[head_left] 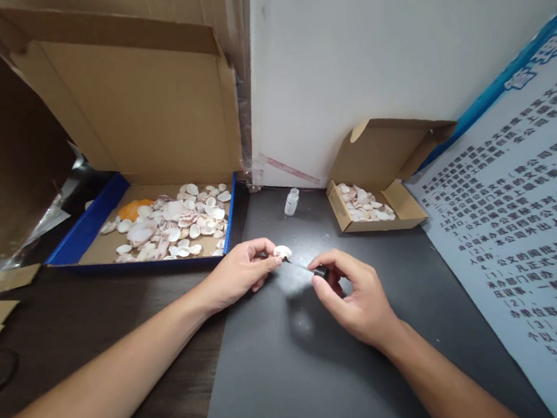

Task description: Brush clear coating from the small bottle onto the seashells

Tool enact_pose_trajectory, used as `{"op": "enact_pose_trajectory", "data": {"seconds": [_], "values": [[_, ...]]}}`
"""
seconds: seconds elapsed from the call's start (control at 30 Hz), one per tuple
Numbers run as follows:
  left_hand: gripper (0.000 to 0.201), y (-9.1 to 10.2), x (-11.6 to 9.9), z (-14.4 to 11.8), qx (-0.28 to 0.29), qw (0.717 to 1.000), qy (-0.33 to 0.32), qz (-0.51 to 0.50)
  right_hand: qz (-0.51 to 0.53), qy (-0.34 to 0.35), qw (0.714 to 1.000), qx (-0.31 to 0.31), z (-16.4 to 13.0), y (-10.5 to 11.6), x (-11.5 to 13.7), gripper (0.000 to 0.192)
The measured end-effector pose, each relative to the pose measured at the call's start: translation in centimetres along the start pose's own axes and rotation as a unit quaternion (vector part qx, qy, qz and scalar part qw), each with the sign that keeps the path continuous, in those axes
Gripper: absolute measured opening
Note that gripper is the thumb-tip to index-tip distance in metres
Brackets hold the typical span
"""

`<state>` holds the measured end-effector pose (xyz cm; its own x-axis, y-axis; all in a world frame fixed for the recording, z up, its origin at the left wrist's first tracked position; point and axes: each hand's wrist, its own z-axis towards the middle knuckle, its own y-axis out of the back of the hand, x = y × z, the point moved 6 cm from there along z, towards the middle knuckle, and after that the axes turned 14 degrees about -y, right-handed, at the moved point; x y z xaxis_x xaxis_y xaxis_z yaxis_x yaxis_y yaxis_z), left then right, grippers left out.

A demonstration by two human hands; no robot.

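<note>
Between thumb and fingers, my left hand [242, 267] pinches a small pale seashell [282, 253] with brownish marks. My right hand [353, 291] grips the black cap of a brush applicator [320, 272], whose thin stem points left and reaches the shell's lower edge. Whether its tip touches the shell is too small to tell. Behind both hands, a small clear glass bottle [291, 202] stands uncapped on the dark grey mat [277, 370].
At the back left, an open blue-sided cardboard box [86, 247] holds many shells and one orange piece. A smaller open cardboard box [385, 223] with shells stands at the back right. A white panel [340, 47] rises behind, and a printed sheet [524, 208] leans along the right.
</note>
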<state>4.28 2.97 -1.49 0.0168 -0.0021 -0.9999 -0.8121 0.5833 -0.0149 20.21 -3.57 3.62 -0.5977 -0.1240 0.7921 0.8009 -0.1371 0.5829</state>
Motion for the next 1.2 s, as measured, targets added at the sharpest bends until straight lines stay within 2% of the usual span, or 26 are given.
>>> {"op": "enact_pose_trajectory", "data": {"seconds": [0.13, 0.3, 0.43, 0.6, 0.77, 1.07, 1.2], "values": [[0.031, 0.0, 0.1, 0.0, 0.001, 1.000, -0.001, 0.010, -0.009, -0.016, 0.999, -0.038, 0.0, 0.5, -0.1, 0.006], [0.032, -0.1, -0.1, 0.1, 0.005, 1.000, 0.004, 0.010, 0.014, -0.012, 1.000, 0.004, 0.1, -0.1, -0.5, 0.008], [0.032, 0.0, -0.2, 0.0, 0.003, 1.000, 0.000, 0.014, 0.019, -0.048, 0.998, -0.031, 0.4, 0.1, -1.5, 0.008], [0.033, -0.1, -0.2, 0.0, 0.006, 1.000, -0.003, 0.017, 0.044, -0.023, 0.999, 0.001, 0.2, -0.2, -1.0, 0.009], [0.034, -0.2, -0.1, 0.0, 0.008, 1.000, -0.005, 0.023, 0.052, -0.019, 0.998, -0.034, 0.0, 0.3, -0.5, 0.010], [0.034, -0.3, 0.0, 0.0, 0.019, 0.999, -0.027, 0.023, 0.033, -0.029, 0.999, 0.019, 0.0, -0.2, -0.4, 0.009], [0.033, -0.3, -0.1, 0.0, 0.023, 0.999, -0.028, 0.015, 0.045, -0.037, 0.998, 0.009, 0.1, -0.2, -0.7, 0.010]]}}
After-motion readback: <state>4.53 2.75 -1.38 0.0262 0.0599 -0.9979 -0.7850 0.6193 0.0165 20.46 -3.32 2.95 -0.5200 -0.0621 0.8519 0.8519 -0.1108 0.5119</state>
